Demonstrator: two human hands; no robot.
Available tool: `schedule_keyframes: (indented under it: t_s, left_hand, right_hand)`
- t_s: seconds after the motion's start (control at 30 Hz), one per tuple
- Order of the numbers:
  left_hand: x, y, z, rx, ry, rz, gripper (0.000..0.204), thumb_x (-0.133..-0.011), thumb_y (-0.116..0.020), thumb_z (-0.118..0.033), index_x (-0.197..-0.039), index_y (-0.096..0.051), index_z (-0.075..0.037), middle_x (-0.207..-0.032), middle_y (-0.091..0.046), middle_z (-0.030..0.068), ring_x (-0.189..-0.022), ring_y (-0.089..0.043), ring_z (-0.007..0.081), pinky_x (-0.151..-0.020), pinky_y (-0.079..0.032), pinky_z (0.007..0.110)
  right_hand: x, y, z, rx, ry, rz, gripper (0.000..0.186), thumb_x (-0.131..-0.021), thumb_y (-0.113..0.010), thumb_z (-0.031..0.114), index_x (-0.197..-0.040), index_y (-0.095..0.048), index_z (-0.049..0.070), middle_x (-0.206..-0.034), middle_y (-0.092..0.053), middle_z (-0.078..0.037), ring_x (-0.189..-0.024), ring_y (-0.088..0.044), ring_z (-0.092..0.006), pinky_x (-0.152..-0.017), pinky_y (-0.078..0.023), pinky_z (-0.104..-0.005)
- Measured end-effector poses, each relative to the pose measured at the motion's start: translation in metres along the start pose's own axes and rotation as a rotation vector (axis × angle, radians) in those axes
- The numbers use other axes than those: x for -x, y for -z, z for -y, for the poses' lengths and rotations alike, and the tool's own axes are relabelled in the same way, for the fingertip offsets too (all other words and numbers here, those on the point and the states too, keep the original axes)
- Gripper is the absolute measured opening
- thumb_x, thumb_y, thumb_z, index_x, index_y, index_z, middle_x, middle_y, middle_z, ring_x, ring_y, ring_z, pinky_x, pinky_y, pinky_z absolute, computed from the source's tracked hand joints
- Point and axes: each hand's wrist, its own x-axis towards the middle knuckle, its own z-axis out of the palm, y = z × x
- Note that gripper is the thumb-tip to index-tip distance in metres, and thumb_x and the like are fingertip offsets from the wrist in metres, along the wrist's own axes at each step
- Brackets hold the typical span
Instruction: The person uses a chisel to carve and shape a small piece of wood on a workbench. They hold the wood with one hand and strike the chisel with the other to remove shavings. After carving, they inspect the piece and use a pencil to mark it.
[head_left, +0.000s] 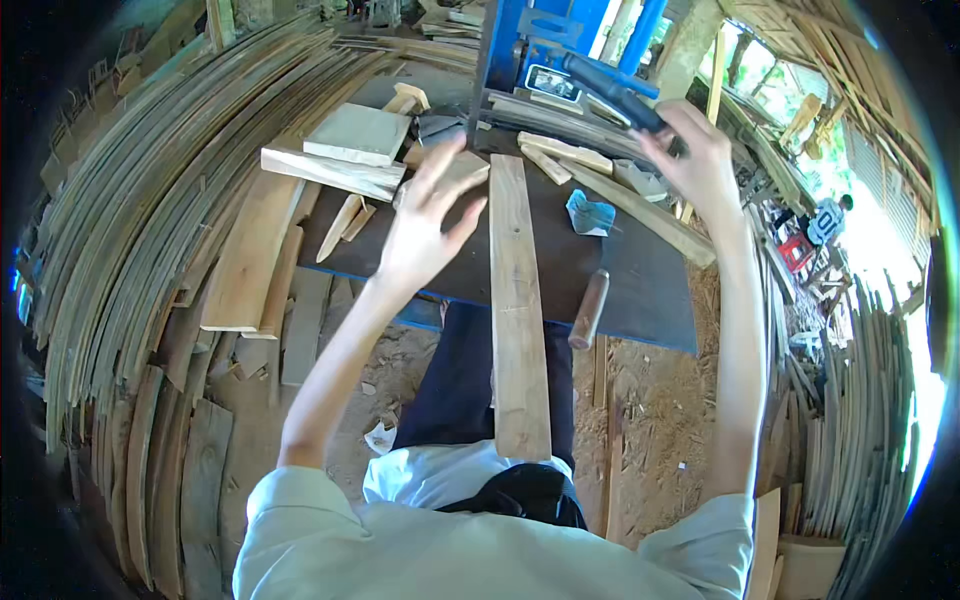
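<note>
Now L hand (425, 225) spread open over plank (518, 300), R hand (695, 160) gripping machine's lever (615, 92).

Stacks of long curved boards (130, 200) line the left of a workshop with a sawdust-strewn dirt floor (660, 400), while bright daylight pours through open windows (800, 100) on the right past more leaning planks (860, 420).

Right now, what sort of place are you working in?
Likely a woodworking shed: curved stacks of planks along the left, offcuts and a long board on a dark workbench, sawdust floor.
</note>
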Motion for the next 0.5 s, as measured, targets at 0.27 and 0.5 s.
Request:
schedule_keyframes:
  t_s: [0.27,0.5]
  left_hand:
    - [0.053,-0.007,0.037,0.002,0.204,0.268,0.04,-0.085,-0.067,-0.016,-0.124,-0.056,-0.01,-0.15,-0.031,0.0142,-0.142,-0.023,0.0345,-0.114,-0.025,0.047]
    - [0.059,-0.01,0.034,-0.001,0.183,0.329,0.032,-0.088,-0.063,-0.017,-0.119,-0.057,-0.009,-0.149,-0.032,0.0142,-0.14,-0.028,0.0337,-0.111,-0.033,0.044]
  right_hand:
    - [-0.102,-0.096,-0.085,0.117,-0.09,0.012,0.026,-0.077,-0.065,-0.001,-0.103,-0.062,-0.001,-0.104,-0.062,-0.016,-0.087,-0.064,-0.0353,-0.078,-0.053,-0.0395]
    - [-0.104,-0.148,-0.127,0.238,0.026,0.095,0.06,-0.068,-0.052,-0.013,-0.125,-0.055,0.003,-0.12,-0.058,-0.023,-0.109,-0.056,-0.0391,-0.095,-0.046,-0.0413]
